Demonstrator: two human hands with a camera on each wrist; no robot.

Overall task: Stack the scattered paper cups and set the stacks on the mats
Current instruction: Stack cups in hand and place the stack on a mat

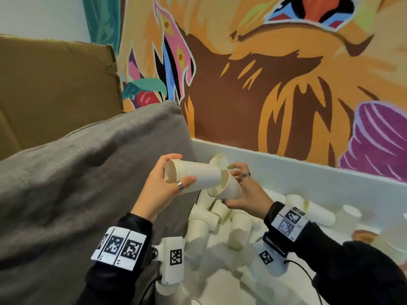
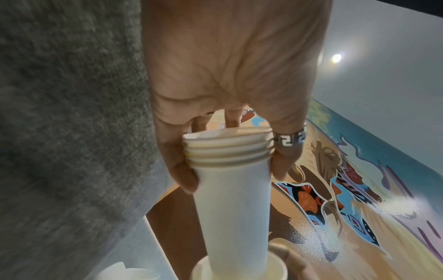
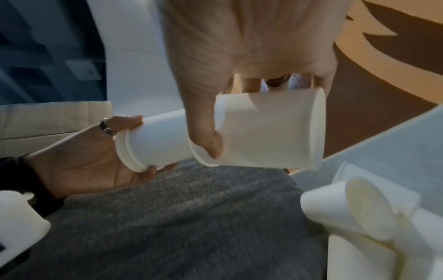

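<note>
Right now the stack of cups [image 1: 193, 176] is up in the air btwn both hands, lying about sideways, rims twd the person's left, bottom end pointing right. Several rolled rims show at its open end in the left wrist view. Its bottom end sits inside the mouth of a single cup [image 1: 229, 187], which is tilted, mouth up-left; from the right wrist view the stack goes only partway in.

Left hand [image 1: 161, 190] is wrapped round the stack near the rims: thumb on one side, fingers curled on the other, a ring on one finger. Right hand [image 1: 246, 192] grips the single cup round its wall, thumb [image 3: 210, 136] pressed on the side near the mouth, fingers curled round the far side; also a ring. A second cup [image 1: 219, 160] shows just behind the stack's end by the right fingers; can't tell if it's held or what it rests on.

Below the hands, loose cups [image 1: 220, 227] lie heaped on a white table [image 1: 308, 177], most on their sides, some upright, spreading off to the right. Something orange-brown [image 1: 364, 236] sits at the right edge among them, too blurred to name.

Both wrists carry black sleeves w/ white marker bands [image 1: 120, 247] and white camera mounts. A grey cushion [image 1: 77, 172] fills the left side, touching the table's end. Behind it stands brown cardboard [image 1: 55, 84]; a painted wall [image 1: 264, 73] in orange, brown and purple runs along the table's back edge.
</note>
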